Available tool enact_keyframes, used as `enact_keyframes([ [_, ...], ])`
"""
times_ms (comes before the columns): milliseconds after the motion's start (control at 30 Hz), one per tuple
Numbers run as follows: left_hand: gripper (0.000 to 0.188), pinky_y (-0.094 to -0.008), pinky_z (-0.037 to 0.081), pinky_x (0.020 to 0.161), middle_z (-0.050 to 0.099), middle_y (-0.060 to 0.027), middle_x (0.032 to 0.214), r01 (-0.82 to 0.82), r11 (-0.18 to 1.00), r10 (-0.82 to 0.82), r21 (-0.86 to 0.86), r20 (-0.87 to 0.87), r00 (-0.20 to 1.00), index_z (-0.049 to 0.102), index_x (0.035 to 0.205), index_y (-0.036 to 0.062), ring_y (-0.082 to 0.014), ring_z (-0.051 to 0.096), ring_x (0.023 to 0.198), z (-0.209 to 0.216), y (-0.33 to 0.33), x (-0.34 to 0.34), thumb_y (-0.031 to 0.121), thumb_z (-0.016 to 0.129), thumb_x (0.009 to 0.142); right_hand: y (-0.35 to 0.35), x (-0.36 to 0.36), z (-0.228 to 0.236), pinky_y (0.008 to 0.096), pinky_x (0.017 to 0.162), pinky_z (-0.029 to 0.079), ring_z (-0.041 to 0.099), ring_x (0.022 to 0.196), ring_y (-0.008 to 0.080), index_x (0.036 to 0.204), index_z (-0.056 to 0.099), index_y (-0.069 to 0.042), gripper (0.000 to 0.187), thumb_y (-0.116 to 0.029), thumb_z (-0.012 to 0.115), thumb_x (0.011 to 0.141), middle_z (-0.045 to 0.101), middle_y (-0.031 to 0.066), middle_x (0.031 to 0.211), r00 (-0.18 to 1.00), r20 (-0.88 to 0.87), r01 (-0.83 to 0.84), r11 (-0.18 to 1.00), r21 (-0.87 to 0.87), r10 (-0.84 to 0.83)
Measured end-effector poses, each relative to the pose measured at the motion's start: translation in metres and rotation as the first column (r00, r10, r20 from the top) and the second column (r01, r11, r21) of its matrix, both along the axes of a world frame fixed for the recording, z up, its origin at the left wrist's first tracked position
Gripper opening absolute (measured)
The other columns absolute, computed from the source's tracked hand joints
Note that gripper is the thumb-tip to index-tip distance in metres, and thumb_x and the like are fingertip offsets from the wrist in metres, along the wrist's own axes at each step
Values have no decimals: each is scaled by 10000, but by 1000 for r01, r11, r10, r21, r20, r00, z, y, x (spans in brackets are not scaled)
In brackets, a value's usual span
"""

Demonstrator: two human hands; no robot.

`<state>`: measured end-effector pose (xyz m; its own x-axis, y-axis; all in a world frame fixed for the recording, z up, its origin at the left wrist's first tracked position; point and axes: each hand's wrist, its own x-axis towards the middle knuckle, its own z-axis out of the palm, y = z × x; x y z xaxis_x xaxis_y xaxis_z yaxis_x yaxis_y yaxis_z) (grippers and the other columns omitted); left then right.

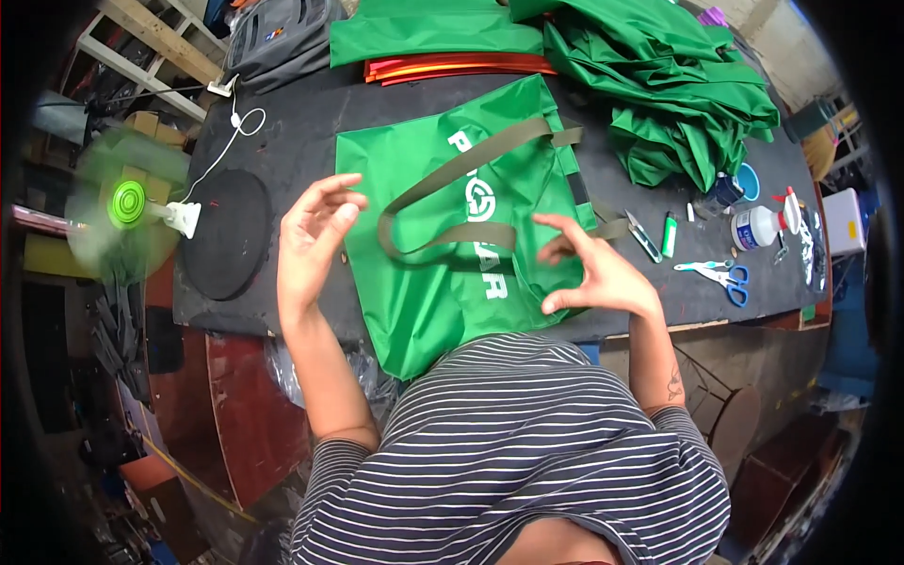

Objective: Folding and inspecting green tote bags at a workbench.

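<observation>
A green fabric bag (405, 315) with white lettering lies on the dark table, its lower edge hanging over the front toward me. An olive webbing strap (461, 162) loops across its face from the right side, where a short black strip (576, 186) shows on the edge. My left hand (323, 226) hovers at the bag's left edge, fingers curled loosely and apart, holding nothing. Over the bag's right part is my right hand (595, 268), thumb and fingers spread with nothing between them; its fingertips are slightly blurred, and I cannot tell whether they touch the fabric.
Piled green fabric (669, 85) and orange sheets (452, 66) lie at the back. To the right are thread snips (644, 237), a green lighter (669, 235), blue-handled scissors (725, 278) and a white bottle (756, 229). A running fan (127, 204) and black disc (224, 235) are left.
</observation>
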<state>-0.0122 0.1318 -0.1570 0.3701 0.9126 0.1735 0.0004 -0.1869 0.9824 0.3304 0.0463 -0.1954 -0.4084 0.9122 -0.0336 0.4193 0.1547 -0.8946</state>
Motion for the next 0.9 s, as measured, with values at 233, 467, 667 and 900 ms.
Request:
enact_keyframes([
  [233, 390, -263, 482, 732, 626, -68, 888, -458, 889, 407, 5, -464, 786, 563, 1209, -1, -127, 587, 791, -69, -10, -49, 203, 652, 888, -34, 65, -1, 213, 669, 427, 520, 724, 63, 1235, 444, -50, 576, 79, 575, 690, 522, -7, 776, 938, -156, 269, 932, -243, -311],
  [467, 231, -214, 427, 549, 635, -26, 740, -401, 832, 215, -382, -445, 869, 621, 984, 42, -84, 592, 634, -78, -66, -91, 264, 592, 927, -11, 66, 52, 227, 738, 451, 554, 793, 87, 1158, 548, -16, 399, 25, 610, 767, 583, 20, 862, 850, 157, 472, 860, 194, -503],
  [667, 678, -210, 431, 484, 656, -72, 701, 58, 731, -209, -680, -143, 967, 278, 1455, 99, -100, 594, 534, -44, -130, -93, 139, 637, 881, 136, -86, 64, 282, 721, 486, 600, 836, 155, 1063, 595, -13, 274, -47, 647, 797, 627, 74, 1003, 998, 10, -59, 886, 461, 61],
  [900, 878, -226, 419, 490, 618, -43, 630, -2, 765, -167, -644, -201, 965, 106, 1500, 89, -67, 559, 560, -70, -144, -35, 109, 703, 856, 281, -198, -64, 425, 911, 483, 581, 1096, 356, 1190, 563, -56, 486, -53, 605, 706, 613, 206, 1150, 959, 273, -145, 963, 226, 80],
])
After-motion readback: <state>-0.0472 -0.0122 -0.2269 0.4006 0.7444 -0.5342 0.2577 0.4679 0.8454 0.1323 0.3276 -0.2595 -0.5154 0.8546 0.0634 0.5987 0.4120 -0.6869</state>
